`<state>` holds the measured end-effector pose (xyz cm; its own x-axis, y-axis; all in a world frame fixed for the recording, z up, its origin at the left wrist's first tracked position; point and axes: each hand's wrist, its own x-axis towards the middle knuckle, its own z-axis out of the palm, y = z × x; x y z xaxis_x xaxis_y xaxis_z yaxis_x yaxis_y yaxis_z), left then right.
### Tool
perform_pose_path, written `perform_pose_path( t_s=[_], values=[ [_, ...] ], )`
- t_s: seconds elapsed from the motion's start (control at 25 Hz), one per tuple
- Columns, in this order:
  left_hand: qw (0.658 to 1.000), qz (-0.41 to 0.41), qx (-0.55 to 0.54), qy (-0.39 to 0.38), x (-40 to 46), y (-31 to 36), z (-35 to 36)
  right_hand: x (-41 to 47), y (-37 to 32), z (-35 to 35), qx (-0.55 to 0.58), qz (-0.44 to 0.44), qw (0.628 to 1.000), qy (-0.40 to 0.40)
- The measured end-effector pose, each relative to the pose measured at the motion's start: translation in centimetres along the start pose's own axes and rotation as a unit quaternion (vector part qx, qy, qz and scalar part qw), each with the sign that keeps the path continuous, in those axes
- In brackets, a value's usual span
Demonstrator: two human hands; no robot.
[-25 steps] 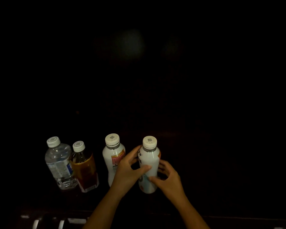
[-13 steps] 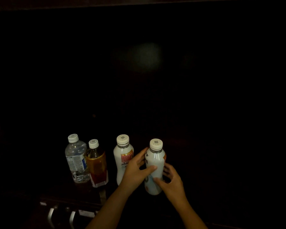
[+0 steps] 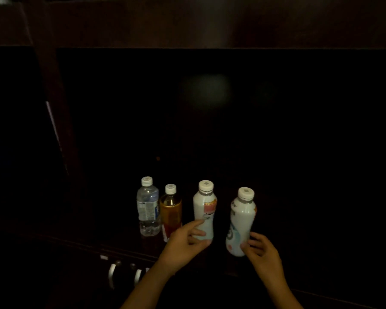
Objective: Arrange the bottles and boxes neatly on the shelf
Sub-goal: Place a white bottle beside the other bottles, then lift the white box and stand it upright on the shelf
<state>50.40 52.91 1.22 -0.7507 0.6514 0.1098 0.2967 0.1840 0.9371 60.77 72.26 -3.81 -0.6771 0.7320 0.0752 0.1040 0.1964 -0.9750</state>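
My left hand [image 3: 183,244] has come off the right-hand white bottle [image 3: 241,221], which both hands were holding a second ago, and now curls its thumb and fingers round the base of the second white bottle [image 3: 205,210]. My right hand [image 3: 262,253] stays where it was, fingers bent against the lower side of the right-hand bottle, which leans slightly while the others stand upright. I judge that one bottle is about placed and I am turning to even out the gap beside it.

All four bottles stand in a row near the front edge of the dark shelf [image 3: 310,219]. The clear water bottle [image 3: 148,208] shows water inside; the tea bottle [image 3: 170,210], just beside it, holds amber liquid. The white ones are opaque, so I cannot tell how full they are. All caps are on. No boxes are visible.
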Motion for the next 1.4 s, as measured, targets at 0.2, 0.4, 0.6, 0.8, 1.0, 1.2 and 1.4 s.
perform_pose_path(
  t_s=[0.2,0.4,0.6,0.8,1.0,1.2,1.4],
  values=[
    [0.99,-0.058,0.065,-0.113,-5.9,-4.0,-9.9,-6.9,-2.3,8.1,-0.103,-0.006,0.988,-0.118],
    [0.988,-0.081,0.11,-0.068,-12.9,-9.4,-24.3,-14.3,-6.8,22.3,-0.17,-0.048,0.962,-0.207],
    [0.988,-0.116,0.102,0.022,-16.2,-10.8,-36.0,-18.1,-11.6,33.7,-0.173,-0.094,0.946,-0.259],
    [0.983,-0.134,0.116,0.051,-15.4,-11.5,-43.9,-17.0,-15.1,42.5,-0.159,-0.128,0.942,-0.268],
    [0.979,-0.164,0.11,0.059,-10.3,-13.8,-48.6,-12.0,-16.3,49.4,-0.178,-0.129,0.943,-0.249],
    [0.965,-0.146,0.215,0.04,-3.3,-15.8,-52.9,-5.9,-18.0,55.0,-0.207,-0.156,0.945,-0.2],
    [0.964,-0.087,0.231,0.1,4.0,-16.1,-57.8,0.0,-20.9,58.7,-0.191,-0.155,0.958,-0.146]
  ],
)
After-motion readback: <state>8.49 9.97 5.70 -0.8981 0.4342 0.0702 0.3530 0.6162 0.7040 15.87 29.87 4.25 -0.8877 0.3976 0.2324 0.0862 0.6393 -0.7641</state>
